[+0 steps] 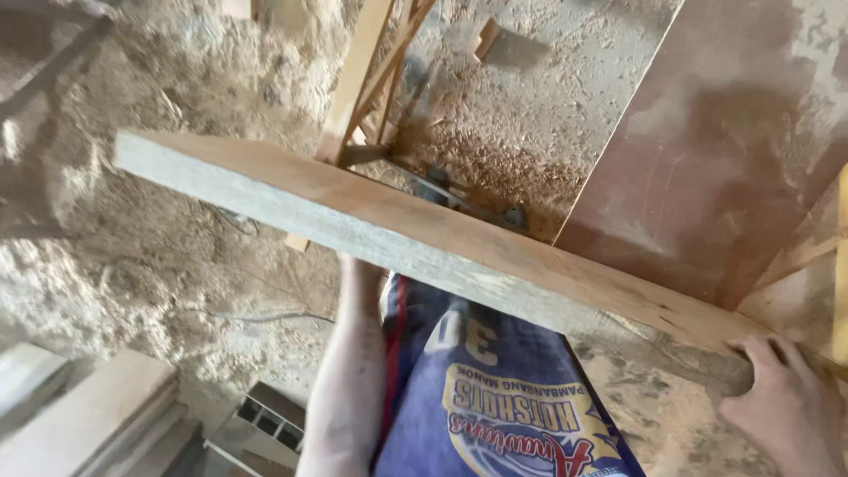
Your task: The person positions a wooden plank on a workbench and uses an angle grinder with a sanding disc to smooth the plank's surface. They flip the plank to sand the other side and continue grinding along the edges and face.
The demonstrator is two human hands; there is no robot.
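1. The long wooden plank (424, 234) runs across the view from upper left down to lower right, carried flat above a sawdust-covered floor (150, 256). Its near edge looks grey and rough; its top face is a warmer orange-brown.
2. The right hand (786, 406) is at the plank's lower-right end, fingers curled over the edge and closed on the wood.
3. The left forearm (349, 380) rises to the plank's underside near its middle. The left hand is hidden behind the plank, so I cannot tell whether it grips or only props the wood from below.
4. Below the plank's middle hangs the person's blue printed garment (495, 397).
5. Beyond the plank's far edge stand a slanted wooden frame (371, 62) and a dark metal part (459, 199), half buried in shavings. To the right of them lies a broad reddish-brown panel (724, 150).
6. Below the plank's left end are stacked pale boards (88, 415) and a small grey block with open cells (265, 428); the cells look empty. No other container shows.
7. Risk, as I judge it: the long left end overhangs unsupported and could dip or swing into the frame, since only the right end shows a sure grip. Loose shavings could also make footing slippery, and the rough edge may splinter into the fingers.
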